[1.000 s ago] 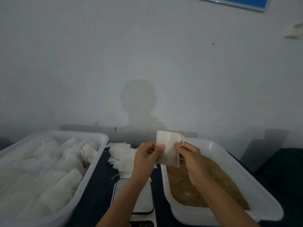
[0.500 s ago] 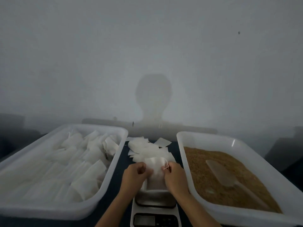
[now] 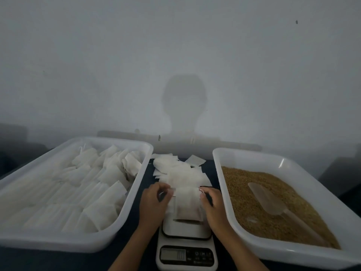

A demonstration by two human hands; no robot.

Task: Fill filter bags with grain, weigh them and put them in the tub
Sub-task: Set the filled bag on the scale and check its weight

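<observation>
Glossy plastic tub (image 3: 224,173), seemingly papery bag (image 3: 187,204)

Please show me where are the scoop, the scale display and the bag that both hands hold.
scoop (image 3: 267,200): head view, on its bowl, lying on the grain.
scale display (image 3: 172,254): head view, middle of the screen.
bag (image 3: 187,204): head view, centre of its front face.

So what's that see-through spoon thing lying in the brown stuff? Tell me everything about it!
That is a scoop. It looks like cloudy, see-through plastic, with a wide rounded bowl and a long, narrow handle. It lies flat on top of the grain inside the right tub, bowl toward the wall and handle pointing back toward the person. Only the grain touches it; neither hand holds it. Whether any grain sits in its bowl is hard to tell.
</observation>
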